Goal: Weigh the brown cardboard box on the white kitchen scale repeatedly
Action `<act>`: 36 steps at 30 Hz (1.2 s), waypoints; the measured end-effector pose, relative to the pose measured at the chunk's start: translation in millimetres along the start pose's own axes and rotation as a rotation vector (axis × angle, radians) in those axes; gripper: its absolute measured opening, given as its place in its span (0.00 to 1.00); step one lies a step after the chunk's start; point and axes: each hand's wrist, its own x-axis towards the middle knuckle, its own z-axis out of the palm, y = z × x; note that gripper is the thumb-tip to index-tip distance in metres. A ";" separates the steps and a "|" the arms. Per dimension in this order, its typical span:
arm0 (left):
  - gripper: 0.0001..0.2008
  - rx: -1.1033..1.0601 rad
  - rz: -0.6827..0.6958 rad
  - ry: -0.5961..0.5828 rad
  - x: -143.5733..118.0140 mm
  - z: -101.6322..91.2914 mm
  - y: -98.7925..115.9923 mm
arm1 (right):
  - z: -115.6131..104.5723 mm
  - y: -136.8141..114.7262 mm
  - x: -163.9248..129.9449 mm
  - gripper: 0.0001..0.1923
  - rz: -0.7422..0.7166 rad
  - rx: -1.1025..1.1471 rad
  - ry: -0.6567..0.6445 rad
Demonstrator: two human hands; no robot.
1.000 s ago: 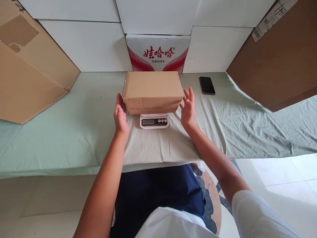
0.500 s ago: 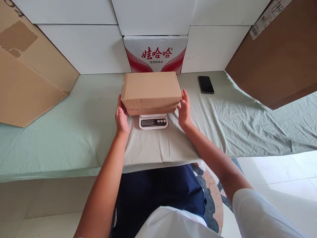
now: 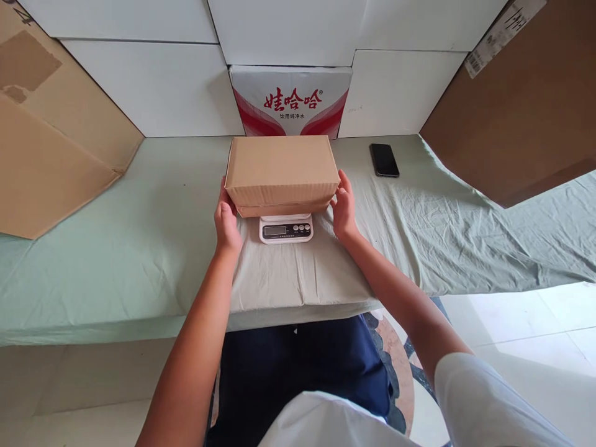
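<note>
A closed brown cardboard box (image 3: 283, 162) sits over a white digital kitchen scale (image 3: 286, 237), hiding most of it. Only the scale's front panel, with a small display and several round buttons, shows below the box. Against the box's left side rests my left hand (image 3: 227, 220), its fingers partly hidden behind the cardboard. My right hand (image 3: 343, 208) holds the opposite side near the front right corner, fingers curled toward it. Between them the two hands steady the box, which looks level.
A black phone (image 3: 384, 160) lies on the green cloth (image 3: 177, 248) to the right. Behind stands a white and red carton (image 3: 288, 81) among white panels (image 3: 153, 87). Large cardboard pieces flank the table, left (image 3: 60, 155) and right (image 3: 521, 124).
The whole view has shifted slightly. My right hand's fingers have drawn in a little toward the box; the box and scale keep their places.
</note>
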 end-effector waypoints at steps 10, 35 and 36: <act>0.37 0.053 0.043 -0.018 -4.1 -1.6 -3.7 | -3.5 0.7 1.9 0.36 -0.014 0.015 -0.031; 0.37 0.026 0.014 -0.002 -5.0 -2.6 -8.4 | -5.7 -5.4 4.9 0.34 0.009 0.024 -0.006; 0.37 0.032 0.005 -0.001 -5.3 -2.7 -8.7 | -5.6 -5.6 4.9 0.34 0.008 0.019 -0.009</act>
